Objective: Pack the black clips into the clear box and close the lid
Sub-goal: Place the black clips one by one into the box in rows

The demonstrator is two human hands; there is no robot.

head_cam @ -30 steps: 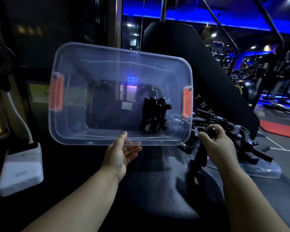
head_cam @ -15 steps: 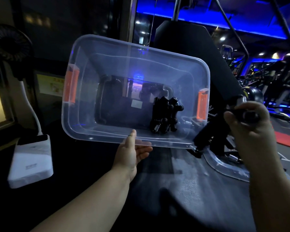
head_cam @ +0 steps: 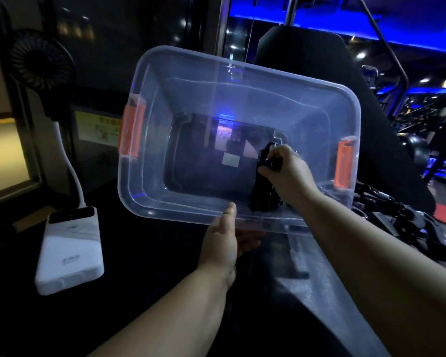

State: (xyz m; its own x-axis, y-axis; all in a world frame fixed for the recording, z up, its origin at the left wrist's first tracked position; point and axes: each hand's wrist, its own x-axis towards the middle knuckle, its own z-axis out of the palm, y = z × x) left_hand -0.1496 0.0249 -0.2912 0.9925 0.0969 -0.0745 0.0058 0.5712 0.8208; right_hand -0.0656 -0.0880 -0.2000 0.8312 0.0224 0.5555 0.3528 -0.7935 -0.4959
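Observation:
A clear box (head_cam: pixel 191 81) with orange latches is tilted up, its opening facing me. My left hand (head_cam: pixel 223 240) holds its near rim, thumb over the edge and fingers underneath. My right hand (head_cam: pixel 285 173) is inside the box and grips a black clip (head_cam: pixel 268 161) just above a small heap of black clips (head_cam: pixel 264 199) lying at the box's lower right. More black clips (head_cam: pixel 407 220) are piled outside, to the right of the box; the lid under them is hard to make out.
A white power bank (head_cam: pixel 70 251) lies at the left, joined by a white stalk to a small black fan (head_cam: pixel 40 63). A dark padded bench (head_cam: pixel 307 300) runs below my arms. Gym machines (head_cam: pixel 422 119) stand in blue light at the back right.
My right hand lifted a black clip from the pile at the right and carried it left into the box. The box rose slightly and shifted right in view while my left hand kept holding it.

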